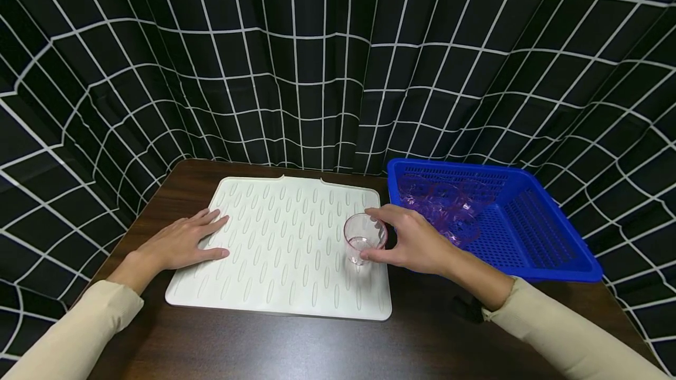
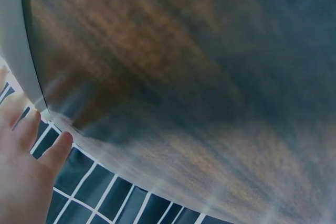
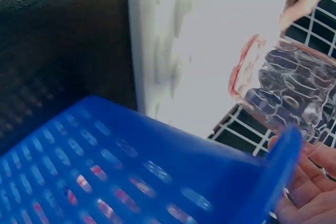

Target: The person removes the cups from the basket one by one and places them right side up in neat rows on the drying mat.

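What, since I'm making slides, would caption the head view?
Right hand grips a clear cup; left hand touches the white mat.

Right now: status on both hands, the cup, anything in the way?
Right hand grips clear cup over white mat, right side; contact unclear. Left hand rests on mat's left edge. Blue basket close beside right hand; nothing seen blocking cup.
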`<state>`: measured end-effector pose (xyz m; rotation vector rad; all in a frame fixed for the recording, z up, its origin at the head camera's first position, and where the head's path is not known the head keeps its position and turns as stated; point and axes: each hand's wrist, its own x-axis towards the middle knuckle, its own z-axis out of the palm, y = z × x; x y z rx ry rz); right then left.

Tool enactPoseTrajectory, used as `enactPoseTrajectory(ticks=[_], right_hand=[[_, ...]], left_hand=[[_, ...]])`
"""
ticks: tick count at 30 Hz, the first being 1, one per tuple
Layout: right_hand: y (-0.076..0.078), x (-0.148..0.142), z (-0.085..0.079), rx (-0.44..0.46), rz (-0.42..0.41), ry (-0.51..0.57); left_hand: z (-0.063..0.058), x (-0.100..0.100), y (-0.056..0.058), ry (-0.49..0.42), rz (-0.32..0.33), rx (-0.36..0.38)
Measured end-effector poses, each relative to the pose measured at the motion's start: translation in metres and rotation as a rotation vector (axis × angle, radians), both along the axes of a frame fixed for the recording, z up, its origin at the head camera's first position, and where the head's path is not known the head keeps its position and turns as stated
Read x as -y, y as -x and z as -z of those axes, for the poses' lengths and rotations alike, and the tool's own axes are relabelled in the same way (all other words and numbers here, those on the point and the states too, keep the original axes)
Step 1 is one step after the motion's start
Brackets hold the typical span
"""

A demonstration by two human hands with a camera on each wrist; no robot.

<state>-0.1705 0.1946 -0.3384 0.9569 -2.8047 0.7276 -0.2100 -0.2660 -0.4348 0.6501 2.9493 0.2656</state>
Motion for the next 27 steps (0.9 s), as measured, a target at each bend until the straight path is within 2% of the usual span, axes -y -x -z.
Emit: enactPoseTrajectory(ticks=[14,22,27], right_hand=[[-0.001,0.007,0.023,0.024,-0.013,-0.105],[0.001,0.009,0.024,0.025,-0.045,-0.130],[0.001,0.010,0.024,0.004,-0.067,-0.185]], left_hand=[[0.001,0.000,0.000,0.003,0.005,-0.002],[0.001,0.000,0.002,0.002,0.000,-0.006],[0.001,0.000,0.002,0.004,0.000,-0.002]])
